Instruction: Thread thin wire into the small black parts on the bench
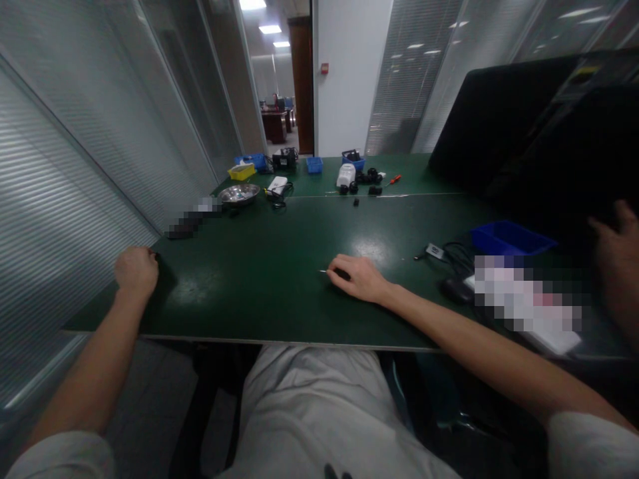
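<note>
Two bare hands show on my feed: the right hand (pixel 357 276) pinches a slim metal-tipped tool (pixel 323 271), its tip pointing left over the green table (pixel 279 243). I see the left hand (pixel 136 271) curled at the table's left edge, but cannot tell whether it grips anything; another person's hand (pixel 620 256) shows right of the blue tray (pixel 514 243).

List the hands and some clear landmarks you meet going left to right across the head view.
Left hand → steel bowl → white box → small blue tray → right hand → white tag → large blue tray → another person's hand.
</note>
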The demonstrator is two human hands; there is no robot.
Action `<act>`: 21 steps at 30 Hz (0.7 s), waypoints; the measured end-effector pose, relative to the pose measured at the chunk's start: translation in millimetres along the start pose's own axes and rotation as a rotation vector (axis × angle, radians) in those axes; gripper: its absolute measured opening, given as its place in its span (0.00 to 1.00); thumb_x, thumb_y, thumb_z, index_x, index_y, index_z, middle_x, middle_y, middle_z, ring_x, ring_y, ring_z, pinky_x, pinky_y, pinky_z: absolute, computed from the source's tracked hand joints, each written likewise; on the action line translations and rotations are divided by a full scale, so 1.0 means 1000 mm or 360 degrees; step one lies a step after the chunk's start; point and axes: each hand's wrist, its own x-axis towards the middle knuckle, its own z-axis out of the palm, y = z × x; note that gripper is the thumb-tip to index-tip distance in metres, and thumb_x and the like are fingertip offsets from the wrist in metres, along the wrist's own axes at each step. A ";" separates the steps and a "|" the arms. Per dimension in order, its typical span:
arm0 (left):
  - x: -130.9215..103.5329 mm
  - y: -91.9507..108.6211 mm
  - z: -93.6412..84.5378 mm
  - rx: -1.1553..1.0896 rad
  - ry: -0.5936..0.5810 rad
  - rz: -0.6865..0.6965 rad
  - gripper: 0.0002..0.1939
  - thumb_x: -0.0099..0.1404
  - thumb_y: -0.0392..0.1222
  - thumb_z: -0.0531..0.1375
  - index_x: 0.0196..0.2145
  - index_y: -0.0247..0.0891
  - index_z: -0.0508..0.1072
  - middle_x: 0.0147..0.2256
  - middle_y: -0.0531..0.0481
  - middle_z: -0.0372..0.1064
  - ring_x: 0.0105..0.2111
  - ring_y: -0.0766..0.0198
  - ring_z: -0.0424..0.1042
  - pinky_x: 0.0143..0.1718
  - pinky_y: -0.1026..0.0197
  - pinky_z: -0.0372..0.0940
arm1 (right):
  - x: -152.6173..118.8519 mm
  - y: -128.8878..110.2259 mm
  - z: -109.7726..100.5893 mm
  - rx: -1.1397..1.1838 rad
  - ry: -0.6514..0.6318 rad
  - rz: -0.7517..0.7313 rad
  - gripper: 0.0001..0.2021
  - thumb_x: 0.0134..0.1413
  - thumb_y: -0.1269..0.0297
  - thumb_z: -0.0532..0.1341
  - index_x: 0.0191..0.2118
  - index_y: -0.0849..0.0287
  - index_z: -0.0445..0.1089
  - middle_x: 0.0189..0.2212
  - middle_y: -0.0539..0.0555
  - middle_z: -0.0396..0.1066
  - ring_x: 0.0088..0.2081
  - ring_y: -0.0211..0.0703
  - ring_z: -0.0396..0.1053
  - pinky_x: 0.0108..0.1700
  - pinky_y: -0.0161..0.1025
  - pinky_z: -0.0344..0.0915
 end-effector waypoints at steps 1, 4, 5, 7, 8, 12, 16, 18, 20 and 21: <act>0.000 0.001 0.000 0.0107 0.0026 -0.0007 0.27 0.74 0.44 0.47 0.48 0.15 0.75 0.39 0.32 0.68 0.38 0.52 0.63 0.39 0.58 0.54 | 0.000 0.000 0.000 0.0000 -0.0004 -0.0001 0.12 0.71 0.58 0.54 0.41 0.58 0.71 0.37 0.53 0.74 0.33 0.38 0.69 0.36 0.35 0.58; 0.002 0.003 0.002 0.0394 0.0084 -0.0056 0.27 0.74 0.46 0.46 0.47 0.19 0.78 0.41 0.31 0.70 0.36 0.52 0.64 0.37 0.58 0.55 | 0.000 0.000 0.000 -0.0005 -0.0003 -0.0006 0.12 0.71 0.58 0.54 0.41 0.58 0.71 0.37 0.53 0.74 0.33 0.38 0.70 0.36 0.35 0.58; 0.003 0.004 0.002 0.0413 0.0073 -0.0058 0.28 0.74 0.46 0.46 0.46 0.19 0.78 0.41 0.30 0.70 0.36 0.52 0.64 0.36 0.58 0.55 | 0.000 0.000 0.000 -0.0008 0.0000 -0.0005 0.12 0.71 0.58 0.54 0.41 0.58 0.72 0.37 0.53 0.74 0.34 0.38 0.70 0.36 0.35 0.58; 0.004 0.004 0.003 0.0444 0.0101 -0.0078 0.28 0.74 0.46 0.47 0.45 0.17 0.78 0.41 0.29 0.70 0.36 0.52 0.65 0.36 0.58 0.56 | 0.000 0.000 0.001 -0.0011 0.0009 -0.0004 0.12 0.71 0.58 0.54 0.41 0.57 0.72 0.37 0.53 0.75 0.34 0.39 0.70 0.36 0.35 0.58; 0.005 0.003 0.003 0.0439 0.0121 -0.0097 0.28 0.73 0.46 0.48 0.45 0.17 0.78 0.41 0.29 0.70 0.37 0.52 0.65 0.36 0.58 0.56 | 0.000 0.000 0.001 -0.0011 0.0012 -0.0004 0.11 0.71 0.58 0.54 0.41 0.57 0.72 0.37 0.53 0.75 0.33 0.39 0.70 0.36 0.36 0.58; 0.007 -0.003 0.004 0.0229 0.0101 -0.0209 0.25 0.72 0.47 0.52 0.48 0.21 0.78 0.39 0.33 0.72 0.37 0.53 0.65 0.38 0.59 0.58 | 0.000 0.001 0.002 -0.0010 0.0008 -0.0006 0.11 0.71 0.58 0.55 0.42 0.57 0.72 0.37 0.53 0.75 0.34 0.39 0.70 0.36 0.36 0.58; 0.007 0.006 0.004 -0.0055 0.0067 -0.0053 0.23 0.71 0.50 0.55 0.48 0.28 0.79 0.41 0.37 0.74 0.39 0.53 0.68 0.44 0.55 0.61 | 0.001 0.001 0.003 -0.0023 -0.0027 0.0024 0.10 0.70 0.59 0.55 0.41 0.56 0.72 0.37 0.52 0.74 0.33 0.38 0.69 0.35 0.36 0.56; 0.005 0.026 0.005 -0.0262 0.0011 0.0178 0.20 0.69 0.50 0.58 0.46 0.30 0.80 0.43 0.39 0.75 0.41 0.53 0.70 0.47 0.56 0.61 | 0.001 0.001 0.003 -0.0038 -0.0049 0.0034 0.10 0.70 0.59 0.56 0.41 0.56 0.72 0.37 0.52 0.74 0.32 0.38 0.68 0.34 0.36 0.54; 0.000 0.058 0.005 -0.0486 -0.0060 0.0420 0.18 0.67 0.49 0.61 0.44 0.32 0.81 0.44 0.41 0.76 0.43 0.53 0.72 0.48 0.57 0.63 | 0.001 0.001 0.004 -0.0066 -0.0064 0.0047 0.11 0.70 0.58 0.56 0.41 0.56 0.72 0.37 0.52 0.74 0.31 0.37 0.67 0.33 0.36 0.53; -0.004 0.077 0.005 -0.0594 -0.0097 0.0543 0.17 0.67 0.49 0.61 0.42 0.33 0.81 0.44 0.41 0.76 0.43 0.53 0.73 0.48 0.57 0.63 | 0.001 0.001 0.005 -0.0080 -0.0069 0.0055 0.11 0.70 0.58 0.56 0.41 0.56 0.72 0.37 0.52 0.74 0.31 0.37 0.67 0.33 0.36 0.53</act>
